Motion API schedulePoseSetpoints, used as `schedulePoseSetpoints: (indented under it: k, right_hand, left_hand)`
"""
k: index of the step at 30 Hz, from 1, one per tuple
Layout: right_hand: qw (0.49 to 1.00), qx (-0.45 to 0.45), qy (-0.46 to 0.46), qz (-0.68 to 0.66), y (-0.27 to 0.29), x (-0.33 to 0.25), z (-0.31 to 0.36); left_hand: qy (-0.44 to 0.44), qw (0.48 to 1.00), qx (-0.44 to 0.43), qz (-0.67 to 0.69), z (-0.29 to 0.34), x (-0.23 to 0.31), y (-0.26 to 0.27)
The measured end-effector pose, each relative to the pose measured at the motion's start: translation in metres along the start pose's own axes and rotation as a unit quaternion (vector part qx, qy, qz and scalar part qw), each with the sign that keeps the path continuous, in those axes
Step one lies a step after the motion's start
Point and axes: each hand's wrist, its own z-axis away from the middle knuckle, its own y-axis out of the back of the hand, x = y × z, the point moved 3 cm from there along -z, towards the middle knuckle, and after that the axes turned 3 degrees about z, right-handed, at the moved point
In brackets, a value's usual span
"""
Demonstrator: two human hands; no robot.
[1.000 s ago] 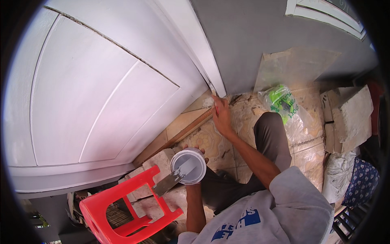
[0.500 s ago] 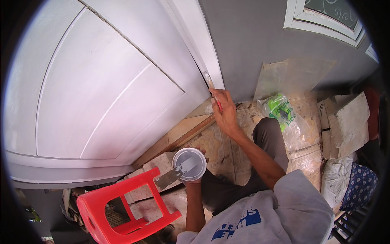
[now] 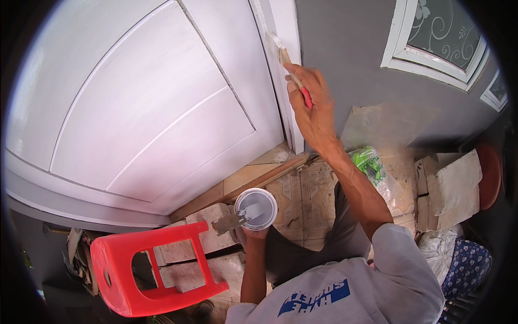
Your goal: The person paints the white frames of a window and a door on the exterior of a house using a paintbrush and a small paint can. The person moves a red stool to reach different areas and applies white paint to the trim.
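My right hand (image 3: 315, 105) is closed around a paintbrush (image 3: 294, 78) whose handle ends in red. The bristles rest against the white door frame (image 3: 264, 16), high up beside the grey wall. Lower down, my left hand (image 3: 254, 234) supports a small round tub (image 3: 268, 215) of pale grey-white paint from below; most of its fingers are hidden under the tub. A scraper (image 3: 229, 222) with a grey-stained metal blade lies across the tub's rim, sticking out to the left. The white panelled door (image 3: 156, 97) stands left of the frame.
A red plastic stool (image 3: 116, 270) lies tipped over at lower left, beside pale blocks (image 3: 216, 237). On the tiled floor at right are a clear plastic bag (image 3: 372, 167) with green print and stacked blocks (image 3: 456, 183). A window (image 3: 442, 38) is set into the grey wall (image 3: 345, 48).
My right hand has moved up along the door frame with the brush. The tub in my left hand stays nearly in place. The whole view has shifted slightly.
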Motion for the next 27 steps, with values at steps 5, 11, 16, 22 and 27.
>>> schedulePoseSetpoints:
  k: [5, 11, 16, 22, 27]
  right_hand:
    - [0.998, 0.001, 0.055, 0.027, -0.002, 0.007, -0.002]
    - [0.980, -0.146, -0.104, 0.081, -0.013, 0.066, 0.100]
    - [0.979, -0.193, -0.071, -0.009, -0.038, 0.048, 0.117]
    - [0.992, -0.112, 0.050, -0.015, -0.088, 0.038, 0.077]
    - [0.983, -0.156, 0.058, 0.079, -0.113, 0.063, 0.077]
  left_hand:
    - [0.005, 1.000, -0.019, -0.008, -0.004, 0.000, 0.006]
    - [-0.005, 0.999, -0.036, 0.007, -0.007, 0.001, 0.009]
    - [0.004, 0.998, -0.035, 0.044, -0.002, 0.004, 0.016]
    - [-0.003, 1.000, -0.023, -0.016, 0.011, 0.002, 0.009]
    - [0.002, 0.997, -0.078, -0.021, 0.026, -0.001, -0.006]
